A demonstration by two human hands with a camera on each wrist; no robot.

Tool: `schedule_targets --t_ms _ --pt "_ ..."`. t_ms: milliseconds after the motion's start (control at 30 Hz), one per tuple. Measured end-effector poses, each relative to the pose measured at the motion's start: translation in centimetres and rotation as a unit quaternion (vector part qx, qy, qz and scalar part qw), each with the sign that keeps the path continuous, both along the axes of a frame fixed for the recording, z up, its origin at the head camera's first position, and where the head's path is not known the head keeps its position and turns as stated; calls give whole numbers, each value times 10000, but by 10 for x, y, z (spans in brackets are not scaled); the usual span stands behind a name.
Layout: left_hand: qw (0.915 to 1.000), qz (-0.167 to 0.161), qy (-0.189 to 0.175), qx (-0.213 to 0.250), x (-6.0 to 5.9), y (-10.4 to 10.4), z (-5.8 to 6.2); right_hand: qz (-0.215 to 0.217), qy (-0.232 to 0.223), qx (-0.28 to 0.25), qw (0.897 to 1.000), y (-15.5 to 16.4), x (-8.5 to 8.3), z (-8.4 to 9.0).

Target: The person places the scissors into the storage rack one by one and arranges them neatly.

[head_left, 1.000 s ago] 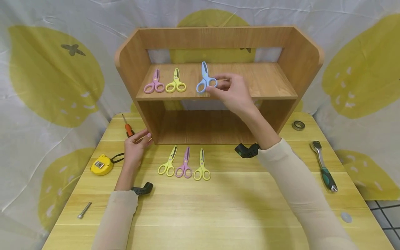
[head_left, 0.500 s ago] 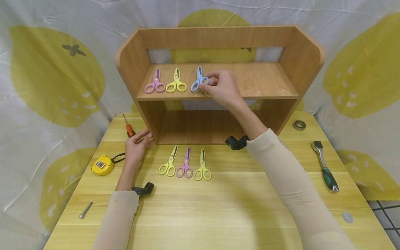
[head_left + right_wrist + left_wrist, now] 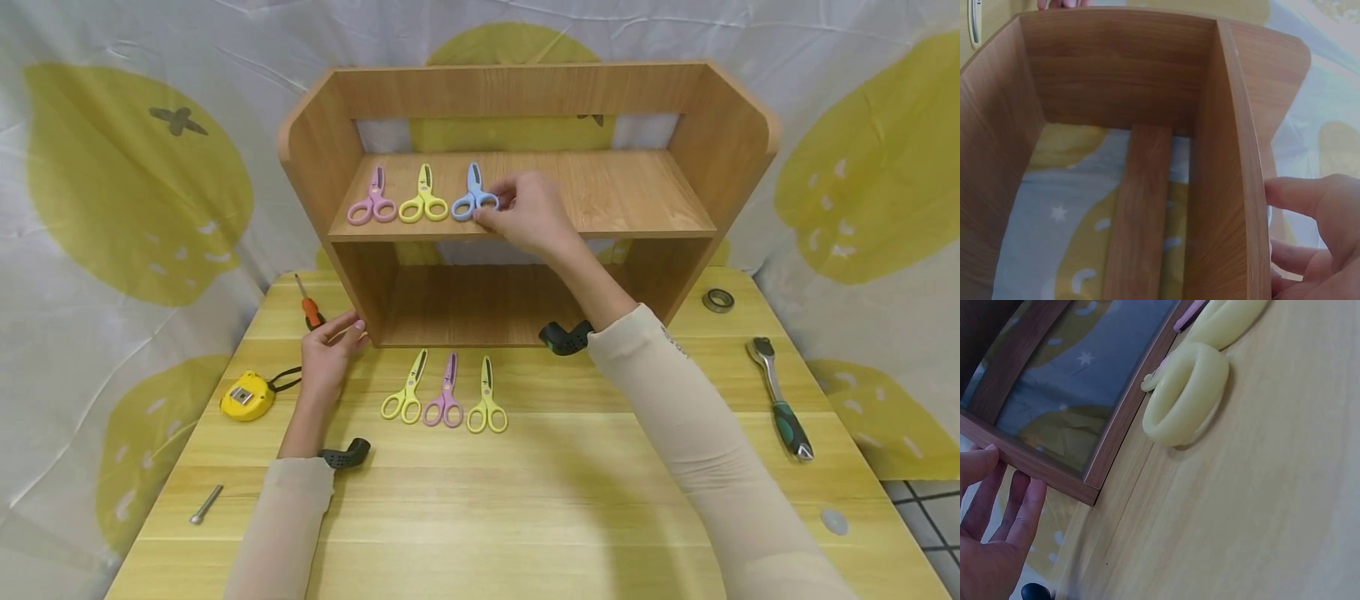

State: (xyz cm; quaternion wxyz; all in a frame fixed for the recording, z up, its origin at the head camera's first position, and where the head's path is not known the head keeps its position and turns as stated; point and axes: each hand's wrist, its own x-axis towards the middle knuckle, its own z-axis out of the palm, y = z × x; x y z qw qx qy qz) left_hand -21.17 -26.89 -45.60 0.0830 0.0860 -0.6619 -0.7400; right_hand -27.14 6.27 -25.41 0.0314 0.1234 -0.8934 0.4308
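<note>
My right hand on the blue scissors, upper shelf; my left hand at the rack's lower corner

My right hand [image 3: 528, 215] pinches one handle loop of the blue scissors [image 3: 472, 195] between curled fingertips and thumb; the scissors lie flat on the upper board of the wooden shelf rack [image 3: 637, 187], blades pointing to the back, just beside the yellow scissors [image 3: 423, 200] and, further left, the pink scissors [image 3: 372, 202]. My left hand [image 3: 330, 350] is spread loosely, fingers nearly straight, tips touching the rack's lower left front corner and clasping nothing. On the table [image 3: 525, 500] before the rack lie three more scissors [image 3: 444, 400], yellow, pink, yellow, side by side. No brand, label or legible writing can be made out on any item
</note>
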Motion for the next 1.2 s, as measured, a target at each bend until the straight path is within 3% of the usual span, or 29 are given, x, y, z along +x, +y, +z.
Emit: schedule_targets --t_ms 333,500,767,967,1200 --pt "9999 -35 24 115 0 2 1 -60 -80 -179 9998 5 5 1" --pt "9999 -35 -62 99 0 2 2 10 143 -443 9989 11 11 -3" --pt "9999 -95 -42 56 1 0 2 7 403 -935 9948 28 35 -10" --pt "9999 -65 -82 32 -4 -4 -10 225 409 -1196 9917 47 64 -27" --pt "9999 -114 -33 37 -10 -7 -14 596 -7 -1303 9897 62 89 -64"
